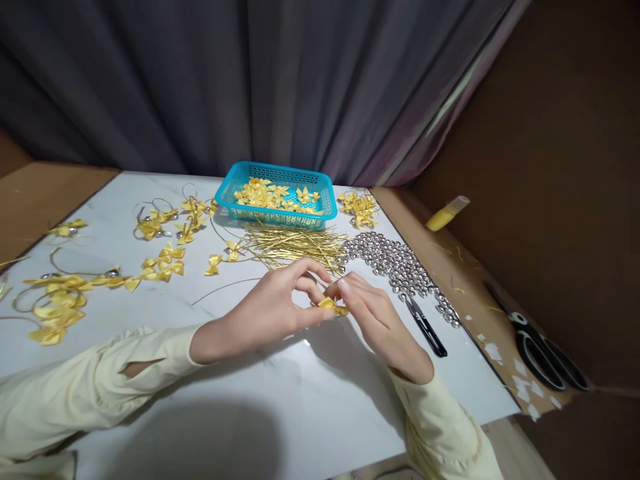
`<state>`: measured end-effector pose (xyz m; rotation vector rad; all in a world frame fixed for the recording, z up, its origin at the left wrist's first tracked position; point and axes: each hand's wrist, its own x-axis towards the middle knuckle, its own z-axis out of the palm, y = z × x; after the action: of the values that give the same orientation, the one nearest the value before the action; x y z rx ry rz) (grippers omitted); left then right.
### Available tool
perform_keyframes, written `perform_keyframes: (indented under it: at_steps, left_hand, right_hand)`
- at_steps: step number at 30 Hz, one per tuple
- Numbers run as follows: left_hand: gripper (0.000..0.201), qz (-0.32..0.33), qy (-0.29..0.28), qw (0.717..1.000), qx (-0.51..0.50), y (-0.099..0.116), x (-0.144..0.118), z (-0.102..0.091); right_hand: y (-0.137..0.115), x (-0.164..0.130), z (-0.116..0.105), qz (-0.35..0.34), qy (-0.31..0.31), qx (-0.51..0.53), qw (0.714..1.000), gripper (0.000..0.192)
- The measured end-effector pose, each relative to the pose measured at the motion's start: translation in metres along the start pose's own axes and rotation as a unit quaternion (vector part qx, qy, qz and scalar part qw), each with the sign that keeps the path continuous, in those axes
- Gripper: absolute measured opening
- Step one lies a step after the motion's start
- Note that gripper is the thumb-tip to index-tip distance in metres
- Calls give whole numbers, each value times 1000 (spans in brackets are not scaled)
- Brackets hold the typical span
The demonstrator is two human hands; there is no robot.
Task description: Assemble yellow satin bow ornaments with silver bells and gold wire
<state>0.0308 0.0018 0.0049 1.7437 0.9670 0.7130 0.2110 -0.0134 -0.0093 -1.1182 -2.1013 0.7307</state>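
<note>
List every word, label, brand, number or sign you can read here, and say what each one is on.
None: no text can be read anywhere in this view.
Any marking on the scissors, the black-handled snips or the yellow tube with a clear end is too small or blurred to make out.
The blue basket and the held yellow bow show no visible lettering.

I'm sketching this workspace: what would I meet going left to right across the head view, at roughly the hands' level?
Pile of yellow bows → left hand → held ribbon bow → right hand → small black snips → large black scissors.
</note>
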Motion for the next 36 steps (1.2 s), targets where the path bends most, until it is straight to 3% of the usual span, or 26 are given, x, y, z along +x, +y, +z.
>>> perform_keyframes:
  at_steps: [5, 10, 15, 20, 29, 36]
  left_hand:
    - [22, 69, 26, 995, 73, -1, -4, 4]
    - [24, 122, 43, 987, 97, -2, -9, 6]
    - [23, 93, 55, 991, 75, 1, -8, 5]
    - [25, 50, 63, 996, 40, 3, -7, 5]
    - [26, 48, 78, 995, 25, 2, -8, 4]
    - [24, 56, 85, 994, 29, 4, -7, 4]
  right_hand:
    - [-5, 2, -3, 62, -49, 87, 993, 29]
    - [-6, 1, -5, 83, -18, 181, 980, 17]
    - [-5, 0, 0, 97, 49, 217, 970, 14]
    - [-6, 0, 6, 78, 113, 191, 972, 16]
    - [-9, -4, 4, 33, 181, 192, 964, 16]
    - [-3, -8, 4, 41, 227, 204, 951, 15]
